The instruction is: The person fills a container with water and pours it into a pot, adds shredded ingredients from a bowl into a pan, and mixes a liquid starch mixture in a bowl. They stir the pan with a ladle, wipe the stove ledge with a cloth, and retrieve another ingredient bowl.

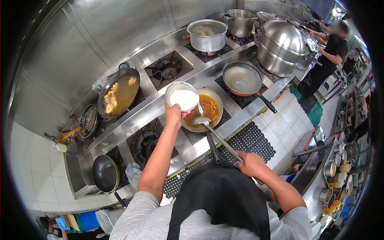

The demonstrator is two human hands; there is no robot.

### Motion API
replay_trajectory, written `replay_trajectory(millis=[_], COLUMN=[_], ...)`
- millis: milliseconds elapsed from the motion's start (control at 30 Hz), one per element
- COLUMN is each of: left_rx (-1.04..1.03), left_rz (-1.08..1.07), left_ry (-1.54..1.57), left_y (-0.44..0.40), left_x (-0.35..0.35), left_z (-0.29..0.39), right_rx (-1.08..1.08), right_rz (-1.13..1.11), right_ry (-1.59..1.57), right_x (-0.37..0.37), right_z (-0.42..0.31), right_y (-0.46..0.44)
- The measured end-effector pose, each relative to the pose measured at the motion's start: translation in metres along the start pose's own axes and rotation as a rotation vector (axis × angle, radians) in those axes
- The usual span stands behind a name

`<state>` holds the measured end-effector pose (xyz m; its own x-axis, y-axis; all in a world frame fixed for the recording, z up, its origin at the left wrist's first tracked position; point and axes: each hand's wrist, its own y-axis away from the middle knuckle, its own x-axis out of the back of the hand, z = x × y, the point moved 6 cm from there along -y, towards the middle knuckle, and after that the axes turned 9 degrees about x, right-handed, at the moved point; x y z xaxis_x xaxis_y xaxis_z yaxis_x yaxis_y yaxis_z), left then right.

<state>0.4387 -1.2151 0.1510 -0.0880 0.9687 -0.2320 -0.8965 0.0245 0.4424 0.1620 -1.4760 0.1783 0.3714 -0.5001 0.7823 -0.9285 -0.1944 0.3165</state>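
Note:
My left hand (176, 115) grips a metal bowl (173, 89) of white liquid, tilted over a frying pan (219, 100). A thin white stream runs from the bowl's lip into the brown sauce (208, 107), where pale strips of food lie. Wrapped round the long handle of a metal ladle (224, 143) is my right hand (253, 165). The ladle's head rests in the sauce, close under the stream. The pan's dark handle (213, 149) points towards my apron, with neither hand on it.
A wok of oil with frying pieces (120, 94) stands at the back left. Right of my pan sits another pan of cloudy liquid (242, 80). Behind are a large pot (207, 40) and a domed steamer (280, 50). Another person (330, 56) stands far right.

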Motion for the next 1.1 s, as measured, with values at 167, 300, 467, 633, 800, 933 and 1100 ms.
replay_trajectory(millis=[167,300,467,633,800,933,1100], left_rx=[0.179,0.138,0.044,0.004,-0.016,0.013,0.022], left_rz=[0.051,0.062,0.106,0.131,0.169,0.196,0.18], left_ry=[0.323,0.319,0.279,0.269,0.261,0.264,0.269], left_y=[-0.015,-0.011,0.014,0.039,0.07,0.088,0.102], left_x=[0.014,0.028,0.05,0.082,0.107,0.114,0.123], left_z=[-0.016,-0.013,0.006,0.008,-0.002,-0.011,-0.022], right_rx=[0.061,0.096,0.124,0.107,-0.265,-0.372,-0.377], right_rz=[0.119,0.175,0.213,0.203,-0.098,-0.211,-0.534], right_ry=[0.064,0.083,0.156,0.015,-0.969,-1.421,-2.25], right_x=[-0.015,-0.019,-0.013,0.003,-0.026,-0.021,-0.047], right_z=[0.011,0.02,0.032,0.04,0.074,0.048,0.041], right_y=[-0.036,-0.067,-0.096,-0.108,-0.115,-0.084,-0.075])
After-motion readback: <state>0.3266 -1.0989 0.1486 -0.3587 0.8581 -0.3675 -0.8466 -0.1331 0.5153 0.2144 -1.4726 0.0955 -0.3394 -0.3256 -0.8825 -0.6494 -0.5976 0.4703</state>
